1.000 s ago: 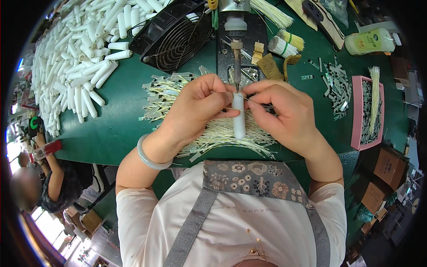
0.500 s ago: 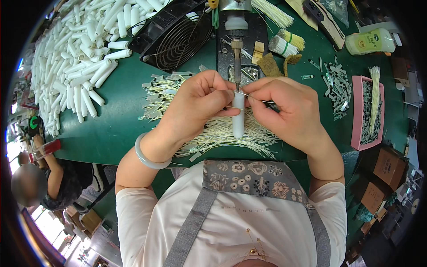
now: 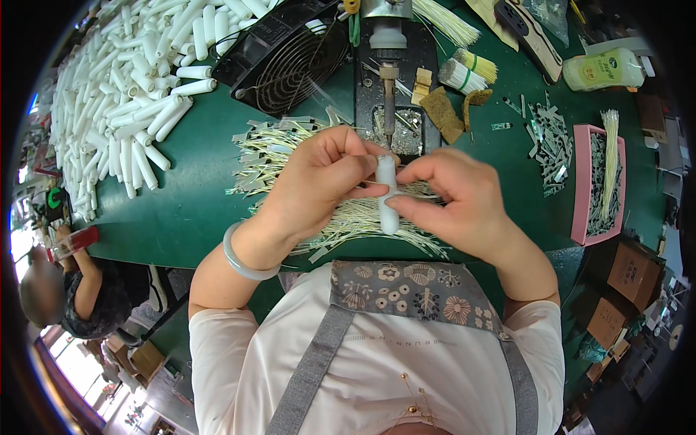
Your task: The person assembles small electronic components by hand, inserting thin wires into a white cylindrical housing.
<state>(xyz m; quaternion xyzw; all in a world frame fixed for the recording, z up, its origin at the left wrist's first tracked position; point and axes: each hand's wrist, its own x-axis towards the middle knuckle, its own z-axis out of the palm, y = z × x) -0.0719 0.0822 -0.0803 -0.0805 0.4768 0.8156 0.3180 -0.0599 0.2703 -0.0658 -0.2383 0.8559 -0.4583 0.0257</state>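
Between my two hands stands a white cylinder, its top end just below the tip of a soldering iron that hangs upright in a holder. My left hand is closed, pinching the cylinder's upper part from the left, with a thin pale wire by its fingers. From the other side my right hand grips the cylinder, thumb lower down and forefinger near the top. Under both hands lies a spread of thin pale wires with small strips on their ends. A small tray of solder bits sits behind the iron's tip.
White cylinders are heaped at the far left. A black fan stands left of the iron. To the right are brown sponge pieces, tied wire bundles, loose circuit strips, a pink box and a bottle.
Both hands and the cylinder have come slightly down from the iron's tip. My right hand has shifted from the wire at the cylinder's top to its side.
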